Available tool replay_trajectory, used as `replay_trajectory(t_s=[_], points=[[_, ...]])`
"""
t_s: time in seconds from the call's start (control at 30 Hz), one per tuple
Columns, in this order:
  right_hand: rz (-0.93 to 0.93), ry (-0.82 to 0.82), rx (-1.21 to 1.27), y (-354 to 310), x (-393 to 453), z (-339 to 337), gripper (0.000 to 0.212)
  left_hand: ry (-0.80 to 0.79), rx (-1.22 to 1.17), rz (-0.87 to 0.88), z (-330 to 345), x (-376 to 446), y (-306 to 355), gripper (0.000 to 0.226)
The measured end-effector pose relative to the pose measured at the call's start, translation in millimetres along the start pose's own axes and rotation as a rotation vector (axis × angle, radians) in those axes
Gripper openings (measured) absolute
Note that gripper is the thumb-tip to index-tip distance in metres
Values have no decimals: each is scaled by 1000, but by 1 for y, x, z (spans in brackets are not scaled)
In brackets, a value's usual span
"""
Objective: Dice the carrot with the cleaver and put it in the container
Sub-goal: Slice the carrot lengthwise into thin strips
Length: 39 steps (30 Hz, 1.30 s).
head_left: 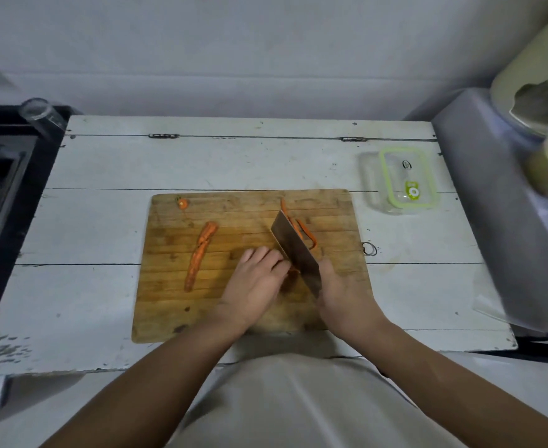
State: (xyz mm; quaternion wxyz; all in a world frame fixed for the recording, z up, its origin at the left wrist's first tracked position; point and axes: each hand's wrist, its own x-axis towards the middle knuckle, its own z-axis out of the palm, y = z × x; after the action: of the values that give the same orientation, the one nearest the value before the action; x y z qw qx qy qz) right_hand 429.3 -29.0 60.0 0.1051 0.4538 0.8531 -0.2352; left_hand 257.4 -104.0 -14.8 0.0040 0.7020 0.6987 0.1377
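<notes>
A wooden cutting board [233, 305] lies in the middle of the white table. My right hand [343, 292] grips the handle of a steel cleaver [293, 247], whose blade slants up and left over the board. My left hand [256, 279], fingers curled, holds down a carrot piece [293, 270] that is mostly hidden between my fingers and the blade. Thin carrot strips [305, 229] lie just right of the blade. A long carrot half [200, 253] rests on the board's left part, and a small carrot end [183, 203] sits near the far left corner. A clear container with a green rim [406, 179] stands right of the board.
A black sink [4, 195] borders the table on the left, with a glass [40, 114] at its back corner. A grey appliance [505, 221] with jars on top stands at the right. A small metal ring [369, 248] lies beside the board's right edge.
</notes>
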Motion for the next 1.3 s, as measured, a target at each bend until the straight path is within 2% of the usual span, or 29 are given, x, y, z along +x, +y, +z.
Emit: replay_trajectory(t_s=[0.2,0.37,0.47,0.6,0.77,1.0,1.17,1.3], points=[[21,-22,1,4,0,1,33,-103,225,356,-17,17,-15,23],[32,-21,28,6,0,1,35,-101,293,448,-22,19,-20,20],[26,-33,61,6,-1,1,34,-104,260,384,-19,10,-15,21],[2,-40,144,14,-9,-10,27,-44,126,178,-10,-9,-7,24],[-5,55,139,29,-23,-20,19,-34,-1,22,-7,-32,-5,44],[-143,18,13,20,-22,-14,32,58,-254,-397,-1,-59,16,37],[-202,-34,-106,16,-15,-8,38,-32,-188,-325,-7,-54,29,49],[-222,-55,-132,12,-12,-8,34,-95,-107,-331,-2,-55,29,50]])
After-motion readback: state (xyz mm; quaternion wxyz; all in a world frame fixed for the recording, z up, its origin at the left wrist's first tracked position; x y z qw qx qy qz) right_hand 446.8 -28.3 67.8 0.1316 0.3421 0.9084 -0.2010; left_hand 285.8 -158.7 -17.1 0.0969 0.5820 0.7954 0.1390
